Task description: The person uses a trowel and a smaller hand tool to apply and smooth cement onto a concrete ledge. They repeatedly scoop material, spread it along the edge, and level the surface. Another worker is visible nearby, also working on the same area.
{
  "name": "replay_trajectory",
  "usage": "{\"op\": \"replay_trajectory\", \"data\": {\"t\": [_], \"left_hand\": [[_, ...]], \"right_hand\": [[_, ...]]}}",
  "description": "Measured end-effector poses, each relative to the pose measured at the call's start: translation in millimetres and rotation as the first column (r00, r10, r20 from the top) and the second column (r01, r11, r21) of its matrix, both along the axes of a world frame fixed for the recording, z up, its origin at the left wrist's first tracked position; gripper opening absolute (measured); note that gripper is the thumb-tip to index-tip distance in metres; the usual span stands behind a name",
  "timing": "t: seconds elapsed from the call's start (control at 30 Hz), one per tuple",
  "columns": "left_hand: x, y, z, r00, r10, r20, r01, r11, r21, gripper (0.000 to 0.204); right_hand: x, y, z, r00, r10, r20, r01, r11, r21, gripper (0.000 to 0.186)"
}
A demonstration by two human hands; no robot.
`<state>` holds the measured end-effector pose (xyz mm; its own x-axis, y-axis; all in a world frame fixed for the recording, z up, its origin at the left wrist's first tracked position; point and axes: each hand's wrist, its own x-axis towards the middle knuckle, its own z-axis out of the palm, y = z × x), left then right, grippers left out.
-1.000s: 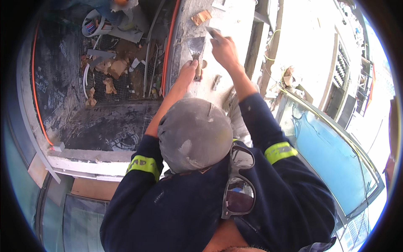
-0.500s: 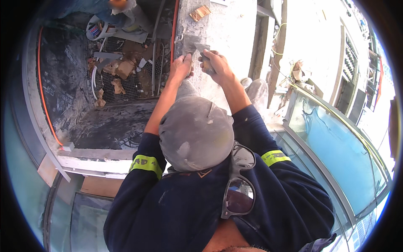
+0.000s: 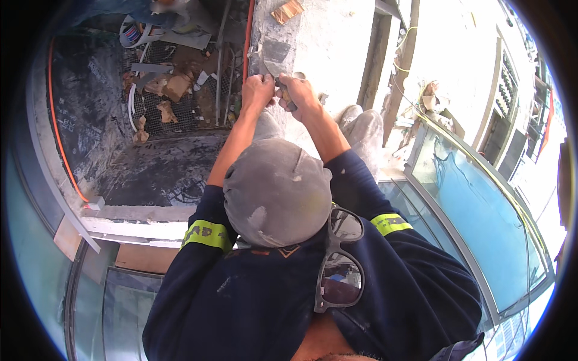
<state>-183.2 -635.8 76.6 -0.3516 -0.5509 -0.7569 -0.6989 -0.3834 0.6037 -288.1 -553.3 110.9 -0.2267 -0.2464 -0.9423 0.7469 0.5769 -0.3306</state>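
Observation:
My right hand [image 3: 301,96] is closed round the handle of a putty knife [image 3: 273,70]; its thin blade points away toward the top of a dusty concrete ledge [image 3: 278,49]. Close beside it, my left hand [image 3: 258,91] has its fingers curled at the ledge's left edge, next to an orange conduit [image 3: 248,42]. Whatever the left fingers hold, if anything, is hidden. Both hands nearly touch.
To the left, a recess with wire mesh [image 3: 158,123] holds broken cardboard [image 3: 178,88] and scraps. A white bucket [image 3: 131,33] stands at its far end. A wood piece [image 3: 287,11] lies farther along the ledge. Glass panels [image 3: 475,204] stand at right.
My right hand has moved slightly down and left, closer to my left hand. The putty knife's blade has shifted left and now shows less. My left hand stays nearly in place.

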Motion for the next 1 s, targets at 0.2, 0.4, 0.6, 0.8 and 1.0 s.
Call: {"op": "replay_trajectory", "data": {"t": [0.2,0.4,0.6,0.8,1.0], "left_hand": [[0.0,-11.9,4.2,0.998,-0.039,-0.048,0.046,0.985,0.166,0.051],[-5.5,-17.5,6.9,0.998,-0.045,0.049,0.035,0.982,0.188,0.051],[-2.7,-16.4,7.7,1.000,0.016,0.000,-0.016,0.970,0.241,0.049],[-1.5,-13.3,5.5,1.000,-0.006,-0.007,0.007,0.977,0.211,0.051],[10.9,-20.0,14.9,0.995,-0.087,-0.051,0.094,0.979,0.180,0.056]], "right_hand": [[-12.1,-36.1,2.9,0.992,0.010,-0.128,-0.026,0.992,-0.122,0.025],[-14.6,-27.2,28.3,0.997,0.018,-0.077,-0.016,0.999,0.035,0.022],[-13.2,-34.5,1.6,0.998,-0.020,-0.059,0.010,0.988,-0.156,0.025],[-12.0,-35.1,2.4,0.978,0.041,-0.204,-0.055,0.997,-0.062,0.033],[-12.0,-11.9,-8.5,0.942,0.067,-0.329,-0.128,0.977,-0.168,0.036]]}}
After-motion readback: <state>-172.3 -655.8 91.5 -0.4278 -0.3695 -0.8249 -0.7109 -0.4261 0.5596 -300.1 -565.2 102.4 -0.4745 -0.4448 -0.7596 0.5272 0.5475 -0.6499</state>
